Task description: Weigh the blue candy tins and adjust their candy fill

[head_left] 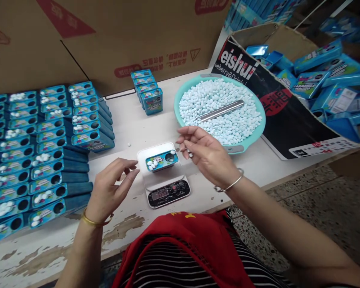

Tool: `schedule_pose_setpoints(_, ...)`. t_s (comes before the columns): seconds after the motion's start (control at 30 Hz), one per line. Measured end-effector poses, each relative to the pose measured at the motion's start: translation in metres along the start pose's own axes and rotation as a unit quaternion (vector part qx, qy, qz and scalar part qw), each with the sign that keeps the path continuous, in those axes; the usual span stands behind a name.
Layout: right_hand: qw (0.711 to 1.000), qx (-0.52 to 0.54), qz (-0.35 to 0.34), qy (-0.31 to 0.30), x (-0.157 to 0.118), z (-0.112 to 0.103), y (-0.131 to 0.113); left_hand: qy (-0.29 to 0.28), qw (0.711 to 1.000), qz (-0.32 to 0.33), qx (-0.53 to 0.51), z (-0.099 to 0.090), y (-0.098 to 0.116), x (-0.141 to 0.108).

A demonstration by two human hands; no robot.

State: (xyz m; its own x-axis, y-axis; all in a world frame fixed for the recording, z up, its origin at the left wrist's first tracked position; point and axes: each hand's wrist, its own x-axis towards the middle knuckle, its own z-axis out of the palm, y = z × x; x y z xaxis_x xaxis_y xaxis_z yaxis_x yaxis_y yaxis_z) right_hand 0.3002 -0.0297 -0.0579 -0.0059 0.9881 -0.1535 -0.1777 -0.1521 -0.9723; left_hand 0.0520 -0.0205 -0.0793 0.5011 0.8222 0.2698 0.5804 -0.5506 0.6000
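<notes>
On the white digital scale (151,185) lies a blue candy tin (164,159), its printed side up, with several white candies (152,165) on top. More candies rest by the round hole at its right end. My left hand (114,186) is just left of the scale, thumb and fingers apart, holding nothing. Above and right of the tin, my right hand (202,150) has its fingers curled together around a small white candy (191,155). Behind it, a turquoise basin (259,120) is filled with the same candies, and a metal scoop (222,111) lies on them.
Rows of blue tins (51,172) stand at the left, some with candies on top. A short row of tins (151,100) stands behind the scale. One loose candy (129,144) lies on the table. A cardboard box (276,100) of jumbled tins is at the right.
</notes>
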Motion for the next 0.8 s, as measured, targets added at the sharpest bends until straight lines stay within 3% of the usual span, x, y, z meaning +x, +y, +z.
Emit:
schedule_pose_setpoints(0.13,0.992,-0.078,-0.100,-0.015,0.003,0.025,0.009,-0.002,1.000,0.007,0.000,0.001,0.004,0.002)
schedule_pose_setpoints(0.23,0.983,-0.102,-0.151,-0.020,0.002,0.031,0.016,-0.003,1.000,0.006,0.003,0.000,0.003,-0.001)
schedule_pose_setpoints(0.5,0.967,-0.183,-0.177,0.031,0.000,0.034,0.018,-0.001,1.000,-0.025,-0.004,0.004,-0.003,-0.006)
schedule_pose_setpoints(0.63,0.947,-0.254,-0.181,0.076,-0.009,0.028,0.009,0.019,0.998,-0.051,-0.004,0.004,-0.007,-0.012)
schedule_pose_setpoints(0.8,0.933,-0.271,-0.194,0.138,-0.027,0.005,0.012,0.050,0.992,-0.112,0.010,0.002,-0.026,-0.024)
